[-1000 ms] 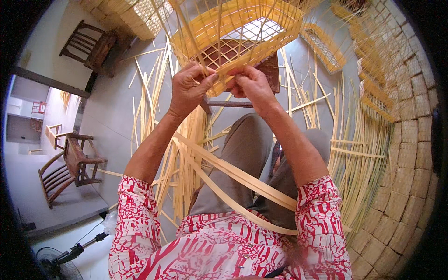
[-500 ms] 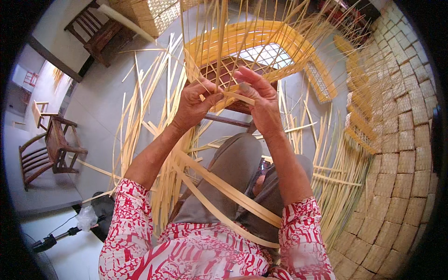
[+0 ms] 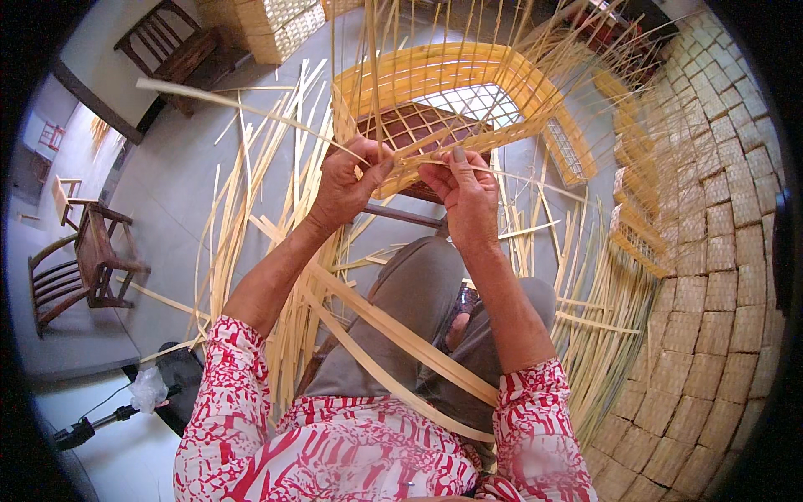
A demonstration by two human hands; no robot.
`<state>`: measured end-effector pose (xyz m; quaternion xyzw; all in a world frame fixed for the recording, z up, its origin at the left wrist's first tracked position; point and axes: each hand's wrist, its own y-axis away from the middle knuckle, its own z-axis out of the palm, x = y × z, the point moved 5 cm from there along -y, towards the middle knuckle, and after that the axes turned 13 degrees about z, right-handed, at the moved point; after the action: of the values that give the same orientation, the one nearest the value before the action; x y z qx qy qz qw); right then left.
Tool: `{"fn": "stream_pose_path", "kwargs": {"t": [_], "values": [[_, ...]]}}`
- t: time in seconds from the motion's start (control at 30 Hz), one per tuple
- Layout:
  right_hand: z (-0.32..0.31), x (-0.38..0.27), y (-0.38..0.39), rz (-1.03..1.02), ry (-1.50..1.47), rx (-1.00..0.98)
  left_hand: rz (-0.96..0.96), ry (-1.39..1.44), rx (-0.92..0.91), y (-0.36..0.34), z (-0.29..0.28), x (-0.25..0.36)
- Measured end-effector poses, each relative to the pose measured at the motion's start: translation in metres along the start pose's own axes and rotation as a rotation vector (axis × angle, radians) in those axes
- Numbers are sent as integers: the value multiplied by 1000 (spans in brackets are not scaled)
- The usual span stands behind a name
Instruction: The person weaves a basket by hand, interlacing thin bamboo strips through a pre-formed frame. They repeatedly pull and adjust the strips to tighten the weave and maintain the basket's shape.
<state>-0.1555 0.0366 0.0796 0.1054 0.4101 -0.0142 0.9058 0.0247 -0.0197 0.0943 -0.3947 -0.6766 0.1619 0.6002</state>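
In front of me stands a half-woven yellow bamboo basket [image 3: 393,75] with an open lattice bottom and long loose uprights. My left hand [image 3: 350,180] is closed at its near side, thumb and finger pinching a bamboo strip beside a tall upright. A long pale strip [image 3: 242,105] runs from there toward the upper left. My right hand [image 3: 470,199] is closed too, its thumb pressing a thin strip [image 3: 527,178] against curled fingers along the near rim; that strip extends to the right. The strip's course between my hands is partly hidden by fingers.
Loose bamboo strips [image 3: 238,234] lie on the floor at left, with more [image 3: 594,335] at right. Several flat strips [image 3: 401,335] cross my lap. Wooden chairs [image 3: 96,255] stand at left. Stacked woven pieces [image 3: 703,326] line the right side, near more yellow basket pieces [image 3: 640,226].
My right hand's raised fingers have curled down, and its thumb now presses the strip. The long strip's upper-left end has swung down and left. My left hand stays almost in place.
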Motion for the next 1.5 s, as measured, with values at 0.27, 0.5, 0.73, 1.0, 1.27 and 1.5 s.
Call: {"fn": "stream_pose_path", "kwargs": {"t": [0.27, 0.5, 0.73, 1.0, 1.27, 1.5], "values": [[8, -4, 0, -18, 66, -117, 59, -313, -124, -15, -3, 22], [-11, -29, -10, -174, 398, -31, 115, -313, -118, -12, -1, 20], [-25, -20, -36, -212, 498, 281, 71, -231, -152, -13, 5, 12], [-7, -13, -47, -230, 500, 296, 92, -246, -298, -24, 0, 2], [-3, -18, -13, -332, 676, 0, 26, -408, -143, 4, -119, -23], [-13, 25, -6, -95, 873, -79, -60, -526, 200, 62, -147, -1]]}}
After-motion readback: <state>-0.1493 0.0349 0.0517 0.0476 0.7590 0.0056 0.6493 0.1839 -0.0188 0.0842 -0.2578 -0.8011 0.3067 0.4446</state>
